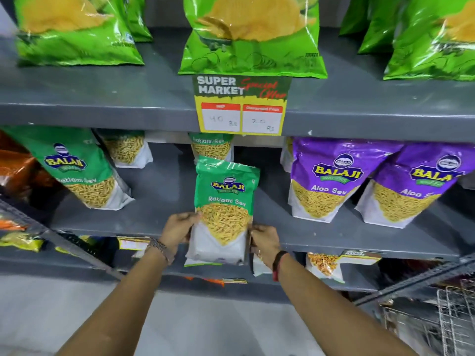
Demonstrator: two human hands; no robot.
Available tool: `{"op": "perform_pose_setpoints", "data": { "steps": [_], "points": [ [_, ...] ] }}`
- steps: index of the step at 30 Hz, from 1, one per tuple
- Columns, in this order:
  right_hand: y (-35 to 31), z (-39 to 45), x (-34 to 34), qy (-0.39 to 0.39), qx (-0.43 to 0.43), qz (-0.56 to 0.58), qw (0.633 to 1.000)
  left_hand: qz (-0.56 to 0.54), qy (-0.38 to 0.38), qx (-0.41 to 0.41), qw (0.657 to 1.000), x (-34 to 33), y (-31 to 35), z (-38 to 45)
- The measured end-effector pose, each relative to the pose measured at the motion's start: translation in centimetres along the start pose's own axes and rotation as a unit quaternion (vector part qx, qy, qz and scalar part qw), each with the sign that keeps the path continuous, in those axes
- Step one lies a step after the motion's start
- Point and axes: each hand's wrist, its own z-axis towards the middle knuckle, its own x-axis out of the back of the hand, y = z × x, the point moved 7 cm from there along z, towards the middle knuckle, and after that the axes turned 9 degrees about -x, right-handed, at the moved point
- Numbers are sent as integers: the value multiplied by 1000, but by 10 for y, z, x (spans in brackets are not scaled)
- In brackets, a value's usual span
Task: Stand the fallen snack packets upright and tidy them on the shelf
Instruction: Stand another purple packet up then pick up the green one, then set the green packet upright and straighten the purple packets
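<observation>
Chip bags (77, 29), upper frame: tops cut off. Price tag (242, 106): handwriting blurred. Orange packets (15, 163), left edge: cropped, unreadable.

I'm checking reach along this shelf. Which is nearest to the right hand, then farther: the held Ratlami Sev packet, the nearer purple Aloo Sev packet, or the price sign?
1. Held Ratlami Sev packet, in the right hand's grip.
2. Nearer Aloo Sev packet, up to the right.
3. Price sign, on the shelf edge above.
</observation>
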Motion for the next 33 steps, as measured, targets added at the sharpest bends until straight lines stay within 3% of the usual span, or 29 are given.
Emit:
{"op": "perform_pose_setpoints", "data": {
  "steps": [8, 17, 20, 24, 28, 33],
  "points": [
    [-9, -84, 67, -11, 111, -11, 994, -115, 12, -94, 989, -31, 9, -100],
    [-13, -132, 90, -5, 169, 1, 986, -108, -19, -136, 985, -34, 12, -129],
    [-20, -113, 82, 16, 181, -38, 983, -125, -13, -120, 985, -35, 18, -115],
    [-61, -79, 66, 65, 232, -72, 968, -88, -28, -164, 982, -35, 47, -69],
    [-106, -62, 42, 106, 265, -65, 956, -53, 24, -194, 979, -25, 63, -17],
    [-101, -22, 19, 94, 230, -81, 965, -2, 52, -194, 980, -19, 50, 19]
  ]
}}
